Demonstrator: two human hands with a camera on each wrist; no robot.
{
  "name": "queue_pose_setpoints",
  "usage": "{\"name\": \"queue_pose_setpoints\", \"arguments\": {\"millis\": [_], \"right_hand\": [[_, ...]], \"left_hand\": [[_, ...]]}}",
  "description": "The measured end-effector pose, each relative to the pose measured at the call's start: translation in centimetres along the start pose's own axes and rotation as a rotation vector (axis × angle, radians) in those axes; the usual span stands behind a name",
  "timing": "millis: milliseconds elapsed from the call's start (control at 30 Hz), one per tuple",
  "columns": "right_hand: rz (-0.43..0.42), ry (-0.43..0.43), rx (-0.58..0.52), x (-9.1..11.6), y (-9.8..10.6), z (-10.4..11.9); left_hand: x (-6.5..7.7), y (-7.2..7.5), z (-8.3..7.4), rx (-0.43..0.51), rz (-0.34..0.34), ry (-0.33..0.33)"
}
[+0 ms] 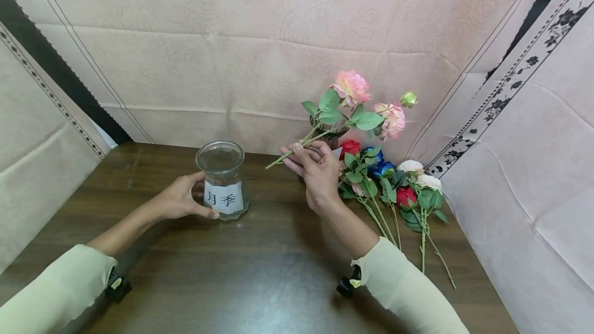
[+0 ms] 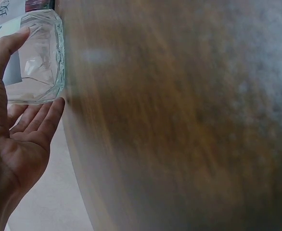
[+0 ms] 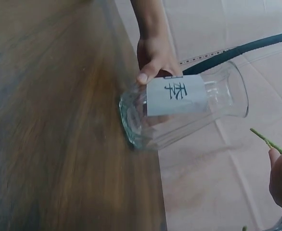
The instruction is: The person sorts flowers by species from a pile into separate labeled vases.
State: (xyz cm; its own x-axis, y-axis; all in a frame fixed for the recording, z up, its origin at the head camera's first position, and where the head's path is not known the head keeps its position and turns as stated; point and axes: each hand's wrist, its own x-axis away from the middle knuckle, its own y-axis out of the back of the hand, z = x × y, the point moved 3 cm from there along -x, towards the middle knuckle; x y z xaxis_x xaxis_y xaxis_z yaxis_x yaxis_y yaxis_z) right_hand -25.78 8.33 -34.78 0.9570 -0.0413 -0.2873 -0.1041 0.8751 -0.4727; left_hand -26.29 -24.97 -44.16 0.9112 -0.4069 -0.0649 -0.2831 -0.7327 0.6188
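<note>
A clear glass vase [image 1: 223, 177] stands upright on the table, a white paper label [image 1: 227, 199] with dark characters on its front. My left hand [image 1: 185, 199] holds it low on the left side. In the left wrist view the thumb [image 2: 16, 42] lies over the front, and the other fingers reach round the opposite side. To the right of the vase, my right hand [image 1: 321, 171] pinches the green stem of a pink rose spray [image 1: 351, 88], raised above the table. Two blooms and a pale green bud lean up and right; the cut end points left toward the vase.
Red, blue and white flowers [image 1: 410, 166] lie on the table's right side, stems toward me. Another vase [image 1: 328, 130] stands behind my right hand, mostly hidden. Patterned pale cloth [image 1: 209, 66] hangs close behind the wooden table [image 1: 241, 272] and along both sides.
</note>
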Motion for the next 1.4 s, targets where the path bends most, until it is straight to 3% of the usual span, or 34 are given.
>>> {"name": "queue_pose_setpoints", "arguments": {"millis": [467, 767, 1267, 1400], "right_hand": [[-0.067, 0.026, -0.08, -0.3, -2.6, -0.6], [-0.056, 0.02, -0.127, -0.4, -4.2, -1.6], [-0.027, 0.007, -0.116, 0.3, -6.3, -4.0], [-0.028, 0.036, -0.062, 0.3, -6.6, -4.6]], "left_hand": [[0.0, 0.0, 0.0, -0.003, 0.001, 0.001], [-0.1, 0.0, 0.0, -0.002, 0.002, -0.004], [-0.1, 0.1, 0.0, -0.019, 0.001, -0.005], [-0.1, 0.1, 0.0, -0.017, 0.004, -0.001]]}}
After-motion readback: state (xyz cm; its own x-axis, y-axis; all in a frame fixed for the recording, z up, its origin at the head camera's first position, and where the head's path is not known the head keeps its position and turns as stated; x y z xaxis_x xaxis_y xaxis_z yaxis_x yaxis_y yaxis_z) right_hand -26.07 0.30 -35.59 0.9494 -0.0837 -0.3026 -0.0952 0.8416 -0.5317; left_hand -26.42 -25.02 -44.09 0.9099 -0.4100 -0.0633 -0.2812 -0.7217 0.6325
